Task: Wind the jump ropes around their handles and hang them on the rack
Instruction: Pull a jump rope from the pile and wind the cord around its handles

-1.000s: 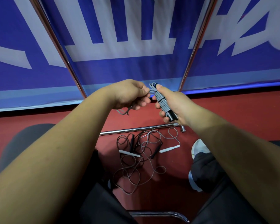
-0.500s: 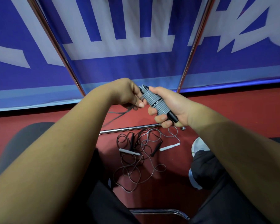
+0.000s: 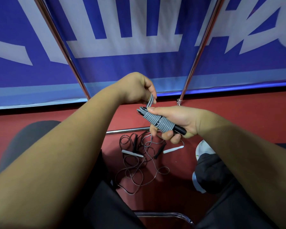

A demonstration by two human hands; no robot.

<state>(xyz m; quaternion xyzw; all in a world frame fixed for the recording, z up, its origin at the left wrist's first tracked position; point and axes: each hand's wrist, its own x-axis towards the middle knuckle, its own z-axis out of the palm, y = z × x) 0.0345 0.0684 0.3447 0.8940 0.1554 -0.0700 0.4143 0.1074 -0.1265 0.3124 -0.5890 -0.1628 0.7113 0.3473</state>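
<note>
Grey rope (image 3: 163, 123): nearly wound, unhung.
Right hand (image 3: 178, 119) grips it; left hand (image 3: 135, 88) pinches end loop (image 3: 151, 100) at 12 o'clock. Loose ropes (image 3: 139, 162) at 6 o'clock lie unwound.

Grey rope (image 3: 162, 123): smooth, rubbery-looking plastic cord with a soft sheen.
Black handles (image 3: 181, 129): dark plastic, semi-gloss, with a small highlight.
Thin ropes (image 3: 137, 162): slender dark cord with a slick, glossy coat.
White handles (image 3: 132, 153): pale plastic, smooth and matt.
Rack poles (image 3: 58, 40): polished metal, chrome-bright and reflective.
Banner (image 3: 122, 70): printed blue and white sheet, smooth and faintly satin; cloth or vinyl, cannot tell.
Floor (image 3: 238, 116): red, even and matt.
Chair frame (image 3: 165, 214): glossy chromed metal tube.
Trousers (image 3: 106, 205): black cloth, matt.
</note>
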